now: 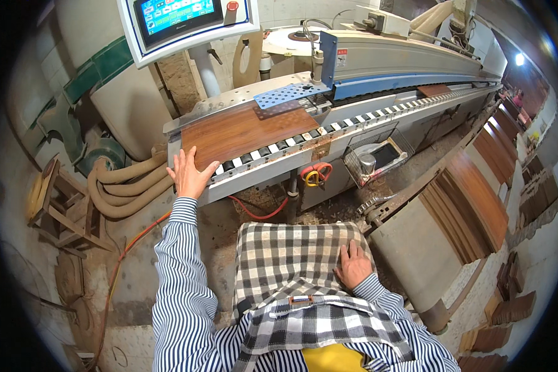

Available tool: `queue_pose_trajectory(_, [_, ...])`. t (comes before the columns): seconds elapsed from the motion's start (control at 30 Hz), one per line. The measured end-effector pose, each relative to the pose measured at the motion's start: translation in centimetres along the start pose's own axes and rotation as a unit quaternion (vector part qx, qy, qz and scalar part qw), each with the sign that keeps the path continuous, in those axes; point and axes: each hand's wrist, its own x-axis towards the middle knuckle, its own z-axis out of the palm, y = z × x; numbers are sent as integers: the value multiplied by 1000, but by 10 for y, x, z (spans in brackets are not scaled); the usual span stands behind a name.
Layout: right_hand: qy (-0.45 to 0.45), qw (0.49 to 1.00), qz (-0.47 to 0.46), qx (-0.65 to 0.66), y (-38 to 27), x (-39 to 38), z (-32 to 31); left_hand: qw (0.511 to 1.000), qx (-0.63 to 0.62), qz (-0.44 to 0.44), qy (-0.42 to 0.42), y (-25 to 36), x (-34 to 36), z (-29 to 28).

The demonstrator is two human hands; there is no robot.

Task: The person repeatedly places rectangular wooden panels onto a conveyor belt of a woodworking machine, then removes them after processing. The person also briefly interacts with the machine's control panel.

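Observation:
A reddish-brown wood-grain board (pixel 239 133) lies flat on the infeed of a long machine, its far end under a blue perforated plate (pixel 288 94). My left hand (pixel 191 176) is at the board's near left corner with fingers spread; the fingertips are on or just beside its edge, I cannot tell which. Along the board's front runs a track of black and white pads (pixel 270 150). My right hand (pixel 354 266) rests flat on the checked apron (pixel 291 248) over my lap, fingers extended, holding nothing.
A control panel (pixel 180 18) with a red button stands above. At right, several brown boards (pixel 471 198) are stacked on a grey belt (pixel 409 248). A wire basket (pixel 378 155) and coiled red hose (pixel 316 173) hang on the machine's front. Thick ducts (pixel 130 189) and a wooden stool (pixel 65 208) are left.

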Motion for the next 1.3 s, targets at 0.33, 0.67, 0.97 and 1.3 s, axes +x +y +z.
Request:
queue_pose_trajectory(0.33, [30,1000,-7,4,2,-1,0,999,-24,-3,-38,-9,5,-7])
queue_pose_trajectory(0.67, [6,1000,4,11,4,-1,0,996,-82,43,-9,-38,0,-12])
queue_pose_trajectory(0.97, [26,998,2,59,9,-3,-5,996,-83,40,-17,-36,2,-13])
queue_pose_trajectory(1.3, [37,997,1,72,12,-4,-5,996,-71,35,-50,-19,9,-5])
